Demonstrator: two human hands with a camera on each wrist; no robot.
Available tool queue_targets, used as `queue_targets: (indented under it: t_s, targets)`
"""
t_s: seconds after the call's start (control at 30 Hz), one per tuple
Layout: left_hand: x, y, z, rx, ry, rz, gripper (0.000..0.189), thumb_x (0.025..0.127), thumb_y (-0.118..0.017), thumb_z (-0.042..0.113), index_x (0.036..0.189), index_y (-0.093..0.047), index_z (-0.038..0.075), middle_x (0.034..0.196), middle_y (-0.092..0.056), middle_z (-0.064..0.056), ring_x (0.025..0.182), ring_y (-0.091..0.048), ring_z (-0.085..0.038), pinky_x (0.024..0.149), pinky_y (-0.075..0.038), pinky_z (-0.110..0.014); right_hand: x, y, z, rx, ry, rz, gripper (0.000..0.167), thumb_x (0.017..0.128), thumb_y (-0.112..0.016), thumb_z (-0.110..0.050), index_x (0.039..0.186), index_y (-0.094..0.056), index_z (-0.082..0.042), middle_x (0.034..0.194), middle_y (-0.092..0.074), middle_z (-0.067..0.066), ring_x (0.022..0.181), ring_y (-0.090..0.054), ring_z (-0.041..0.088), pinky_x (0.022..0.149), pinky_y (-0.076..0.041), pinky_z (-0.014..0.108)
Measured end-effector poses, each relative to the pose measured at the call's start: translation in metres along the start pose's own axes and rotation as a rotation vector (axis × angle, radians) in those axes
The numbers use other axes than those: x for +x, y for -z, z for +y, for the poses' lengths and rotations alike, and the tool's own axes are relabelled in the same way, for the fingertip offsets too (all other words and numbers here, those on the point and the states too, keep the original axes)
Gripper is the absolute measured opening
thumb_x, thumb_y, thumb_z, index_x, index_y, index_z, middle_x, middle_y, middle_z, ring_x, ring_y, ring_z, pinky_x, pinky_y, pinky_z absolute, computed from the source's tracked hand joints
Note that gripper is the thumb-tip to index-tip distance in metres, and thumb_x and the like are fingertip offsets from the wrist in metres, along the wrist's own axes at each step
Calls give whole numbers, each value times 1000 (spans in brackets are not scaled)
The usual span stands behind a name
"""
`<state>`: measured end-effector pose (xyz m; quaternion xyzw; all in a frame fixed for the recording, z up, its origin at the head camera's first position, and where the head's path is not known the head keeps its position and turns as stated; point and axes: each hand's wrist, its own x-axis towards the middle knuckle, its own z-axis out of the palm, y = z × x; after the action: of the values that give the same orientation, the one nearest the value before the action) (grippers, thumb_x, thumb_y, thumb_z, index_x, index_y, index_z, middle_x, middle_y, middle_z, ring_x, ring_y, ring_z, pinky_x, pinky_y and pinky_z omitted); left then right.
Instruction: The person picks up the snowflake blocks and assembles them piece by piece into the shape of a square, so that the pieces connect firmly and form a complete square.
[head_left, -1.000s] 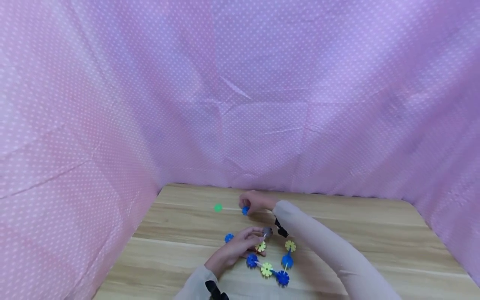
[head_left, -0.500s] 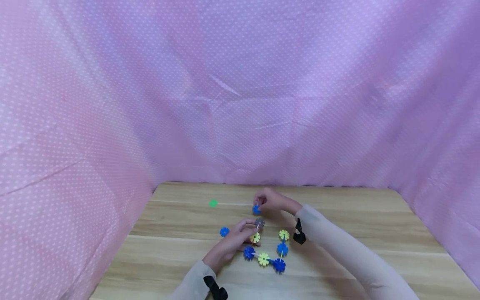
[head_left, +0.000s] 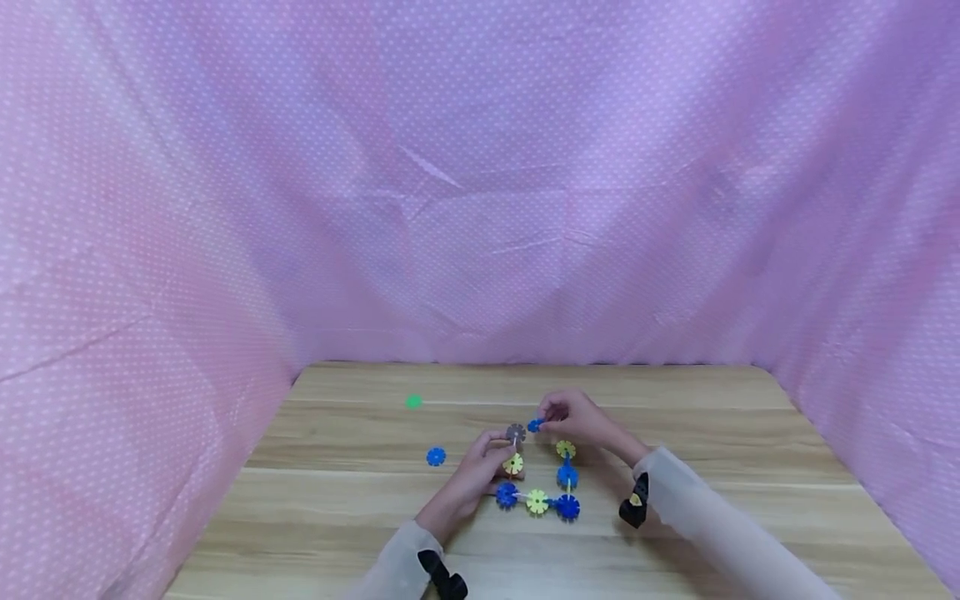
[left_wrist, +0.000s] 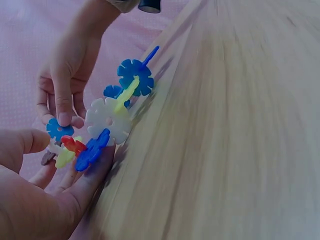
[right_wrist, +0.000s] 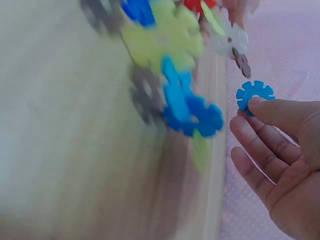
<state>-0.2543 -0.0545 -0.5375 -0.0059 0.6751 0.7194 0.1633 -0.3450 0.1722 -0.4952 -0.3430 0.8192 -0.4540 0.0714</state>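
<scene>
Slotted plastic snowflake discs are joined edge to edge into a U-shaped chain on the table. My left hand (head_left: 474,477) grips the chain's left side, around a yellow disc (head_left: 513,464). A brownish-grey disc (head_left: 516,433) tops that side, beyond the fingertips. Between thumb and fingertips, my right hand (head_left: 581,417) pinches a light blue disc (right_wrist: 256,88), just right of the brownish disc; in the right wrist view a small gap shows between them. The chain's right side ends in another yellow disc (head_left: 566,449), below the right hand. Left fingers partly hide the connecting pieces.
A loose blue disc (head_left: 436,457) lies left of the left hand, and a green disc (head_left: 414,402) lies farther back. The wooden table (head_left: 315,517) meets a pink dotted cloth (head_left: 480,275) at its back and sides.
My right hand has moved rightward with the light blue disc, which has turned to a flatter angle beside the brownish disc. The left hand keeps its grip on the chain. The head view has shifted.
</scene>
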Motion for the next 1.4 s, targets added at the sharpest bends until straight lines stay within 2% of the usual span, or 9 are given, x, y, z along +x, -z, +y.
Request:
queue_targets:
  t_s: [0.27,0.5,0.7,0.83,0.93,1.07,1.27,1.4]
  targets:
    - [0,-12,2,-11,-1,28,38,103,-59,30,135,-49,11,127,-64,-17,92,-74,-20,69,-59,-26,-14,-3,3,13,-14,48,6,89,-75,1,91,-69,0,92,-73,13,83,-65,6,76,-57,20]
    - [2,-14,3,5,10,33,36,103,-60,31,133,-54,12,120,-67,-11,91,-74,-19,78,-61,-32,-20,-6,3,26,-33,76,5,90,-76,-3,90,-71,-2,92,-73,12,82,-66,7,74,-58,19]
    - [2,-16,7,29,-10,32,36,102,-61,31,131,-56,10,113,-74,-16,92,-76,-25,77,-61,-32,-24,-4,4,19,-27,94,6,90,-76,-2,90,-71,0,91,-72,11,81,-65,6,72,-57,20]
    - [5,-18,9,43,-23,52,35,102,-62,31,129,-59,9,111,-76,-17,88,-75,-21,78,-61,-31,-26,-4,4,7,-23,111,5,90,-76,-1,90,-71,-1,90,-73,11,80,-65,5,70,-57,20]
    - [7,-19,9,30,-30,67,34,100,-65,29,127,-62,8,106,-76,-13,82,-73,-16,79,-63,-33,-28,-5,3,-4,-24,119,5,89,-75,0,89,-71,-2,89,-73,10,78,-65,5,69,-57,20]
    - [9,-21,7,8,-44,83,30,100,-66,23,122,-64,2,100,-72,-6,79,-70,-13,77,-64,-35,-30,-5,2,-14,-24,109,5,89,-75,0,88,-71,-4,88,-73,8,77,-65,4,68,-57,21]
    - [10,-21,3,23,-62,124,26,97,-70,18,113,-70,-3,90,-71,-2,75,-66,-10,70,-63,-27,-33,-6,0,6,-16,69,5,89,-75,0,87,-71,-3,88,-74,10,78,-65,3,68,-56,21]
    - [10,-19,4,35,-59,102,24,96,-72,16,107,-72,-5,83,-72,-2,70,-67,-9,68,-63,-27,-36,-8,-1,47,-11,54,5,88,-76,1,87,-72,-2,88,-75,13,78,-66,6,70,-57,21]
